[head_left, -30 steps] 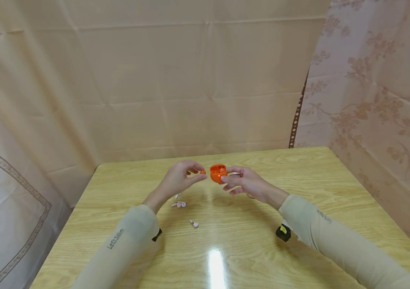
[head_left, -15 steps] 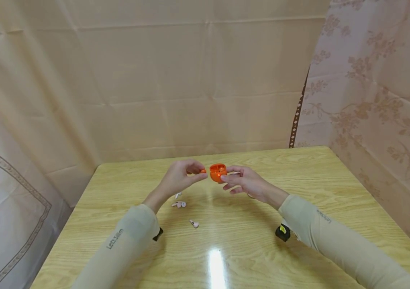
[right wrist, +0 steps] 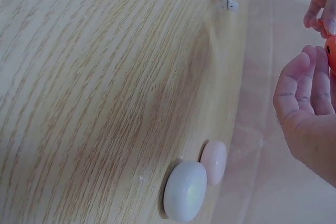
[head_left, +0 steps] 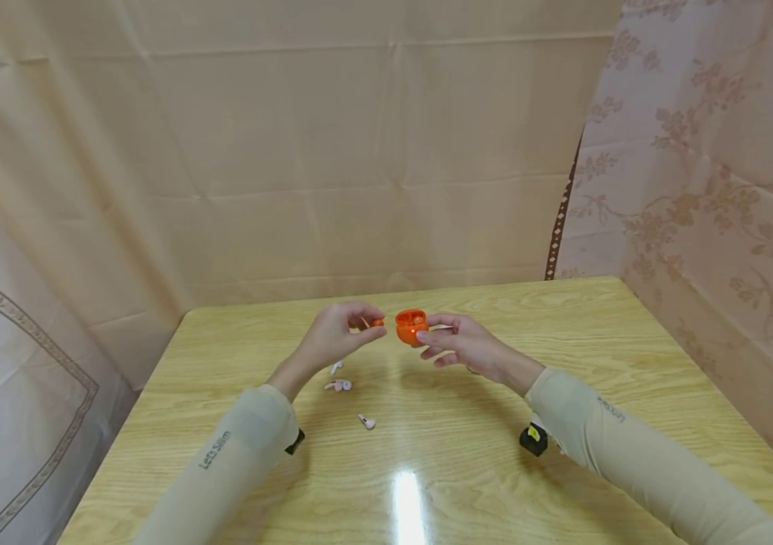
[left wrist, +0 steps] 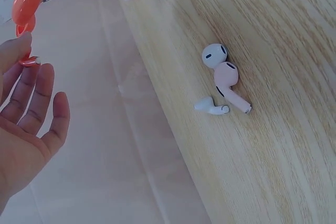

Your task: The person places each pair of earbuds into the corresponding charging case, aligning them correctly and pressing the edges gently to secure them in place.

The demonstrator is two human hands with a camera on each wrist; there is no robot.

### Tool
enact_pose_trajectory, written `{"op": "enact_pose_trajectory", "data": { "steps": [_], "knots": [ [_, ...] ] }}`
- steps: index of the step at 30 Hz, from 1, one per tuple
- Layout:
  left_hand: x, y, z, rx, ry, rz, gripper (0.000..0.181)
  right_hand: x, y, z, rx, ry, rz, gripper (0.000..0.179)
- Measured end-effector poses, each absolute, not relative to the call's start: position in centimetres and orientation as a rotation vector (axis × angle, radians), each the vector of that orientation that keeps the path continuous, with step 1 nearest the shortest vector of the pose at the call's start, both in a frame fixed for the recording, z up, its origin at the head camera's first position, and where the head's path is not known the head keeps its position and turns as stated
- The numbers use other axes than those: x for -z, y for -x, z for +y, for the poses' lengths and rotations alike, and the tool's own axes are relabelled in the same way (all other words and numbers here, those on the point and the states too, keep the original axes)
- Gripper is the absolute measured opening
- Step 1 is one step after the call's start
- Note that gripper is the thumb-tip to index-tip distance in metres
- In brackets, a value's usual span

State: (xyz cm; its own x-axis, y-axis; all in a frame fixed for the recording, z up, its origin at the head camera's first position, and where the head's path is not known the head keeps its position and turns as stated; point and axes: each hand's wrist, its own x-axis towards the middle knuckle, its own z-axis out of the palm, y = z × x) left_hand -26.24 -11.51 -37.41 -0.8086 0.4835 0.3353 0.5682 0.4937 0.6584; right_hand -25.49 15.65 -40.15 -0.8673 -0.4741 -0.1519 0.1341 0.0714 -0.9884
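Over the far part of the table, the thumb and fingertips of my left hand (head_left: 331, 334) pinch a small orange earbud (head_left: 378, 322). In the left wrist view, this earbud (left wrist: 30, 62) shows beside the thumb tip. A short gap to its right, my right hand (head_left: 471, 347) grips a round orange earbud case (head_left: 412, 333) with its lid up. An orange piece sits in the right side of the case. Both things are held above the table. Only an edge of the orange case (right wrist: 331, 53) shows in the right wrist view.
A pink earbud (head_left: 367, 422) lies toward the middle of the wooden table (head_left: 468, 484). Under the left forearm lie a white earbud (left wrist: 214, 54), a pink one (left wrist: 227, 74) and another white one (left wrist: 209, 105). A white case (right wrist: 186, 191) and a pink case (right wrist: 214, 162) stand below the right hand.
My left hand has drawn slightly left with the orange earbud, widening the gap to the case. My right hand and the case have hardly moved.
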Motion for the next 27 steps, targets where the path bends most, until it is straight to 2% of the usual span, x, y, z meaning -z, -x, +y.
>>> {"op": "enact_pose_trajectory", "data": {
  "steps": [5, 27],
  "knots": [
    [37.43, 26.30, -11.47, 1.191, 0.939, -2.622, 0.025, 40.18, 25.59, 15.60, 1.842, 0.340, 1.920, 0.050],
    [37.48, 26.32, -10.89, 1.296, 0.893, -2.652, 0.026, 40.29, 25.58, 15.66, 1.858, 0.328, 1.908, 0.048]
  ]
}}
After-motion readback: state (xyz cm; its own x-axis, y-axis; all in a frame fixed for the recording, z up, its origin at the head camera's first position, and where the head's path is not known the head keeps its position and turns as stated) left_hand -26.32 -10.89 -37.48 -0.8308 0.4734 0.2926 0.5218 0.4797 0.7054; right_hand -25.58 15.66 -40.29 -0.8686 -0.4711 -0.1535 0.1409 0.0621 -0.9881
